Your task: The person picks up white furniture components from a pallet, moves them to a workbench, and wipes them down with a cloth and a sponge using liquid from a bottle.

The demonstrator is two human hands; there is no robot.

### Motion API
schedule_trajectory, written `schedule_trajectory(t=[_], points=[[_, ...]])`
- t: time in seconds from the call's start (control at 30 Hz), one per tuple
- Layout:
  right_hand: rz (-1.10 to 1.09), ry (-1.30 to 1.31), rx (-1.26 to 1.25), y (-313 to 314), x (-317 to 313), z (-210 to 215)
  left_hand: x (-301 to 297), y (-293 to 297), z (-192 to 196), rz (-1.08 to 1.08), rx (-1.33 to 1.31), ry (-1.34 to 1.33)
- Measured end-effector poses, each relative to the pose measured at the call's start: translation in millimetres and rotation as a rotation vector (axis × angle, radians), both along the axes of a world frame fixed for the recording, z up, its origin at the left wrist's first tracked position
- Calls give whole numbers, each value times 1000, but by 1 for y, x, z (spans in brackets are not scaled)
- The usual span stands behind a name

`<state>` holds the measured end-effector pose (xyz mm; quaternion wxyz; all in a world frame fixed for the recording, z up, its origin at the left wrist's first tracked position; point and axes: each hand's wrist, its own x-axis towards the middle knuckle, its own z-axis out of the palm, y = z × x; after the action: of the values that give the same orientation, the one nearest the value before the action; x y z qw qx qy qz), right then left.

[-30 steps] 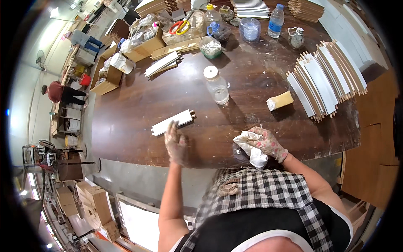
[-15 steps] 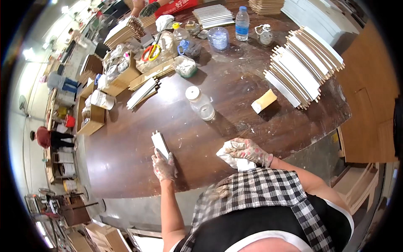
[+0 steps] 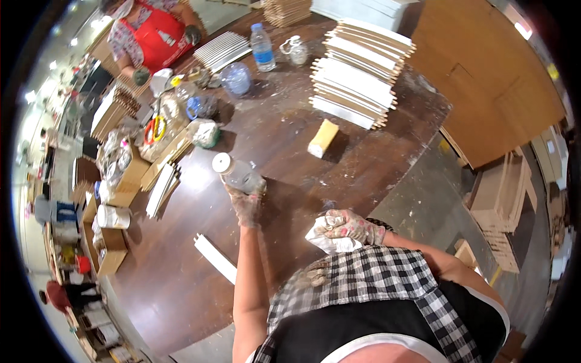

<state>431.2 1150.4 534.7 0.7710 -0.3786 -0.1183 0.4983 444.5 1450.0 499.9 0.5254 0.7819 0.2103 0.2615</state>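
My left hand point(image 3: 246, 207), in a stained glove, is wrapped around the lower part of a clear bottle point(image 3: 239, 174) with a white cap. The bottle appears to stand on the dark brown table point(image 3: 284, 175). In my right hand point(image 3: 352, 227), gloved with pink dots, a crumpled white cloth point(image 3: 322, 239) is bunched near the table's front edge. A white strip with small pegs at its end point(image 3: 213, 256) lies by my left forearm, partly hidden behind it. Farther off rests a yellow and white block point(image 3: 323, 139).
A tall stack of white and brown strips point(image 3: 360, 75) stands at the far right. Scissors point(image 3: 155, 129), a blue-labelled water bottle point(image 3: 262, 48), a plastic tub point(image 3: 206, 133) and cardboard boxes point(image 3: 128, 181) crowd the left and back. A co-worker in a red apron point(image 3: 158, 37) is across the table.
My left hand has let go of the white strip and taken hold of the clear bottle. The view has turned to the right. My right hand still grips the cloth.
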Motion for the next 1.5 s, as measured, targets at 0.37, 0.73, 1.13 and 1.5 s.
schedule_trajectory(t=[0.37,0.73,1.13,1.5], points=[[-329,-81,-167,-76,51,30,87,-33,17,3,-122,-183],[-148,-261,-272,-152,176,0,81,-55,-13,593,132,24],[169,-415,-226,-101,195,-11,149,-179,77,-402,816,649],[65,-126,-436,-89,182,-24,12,-55,89,-281,-499,95]])
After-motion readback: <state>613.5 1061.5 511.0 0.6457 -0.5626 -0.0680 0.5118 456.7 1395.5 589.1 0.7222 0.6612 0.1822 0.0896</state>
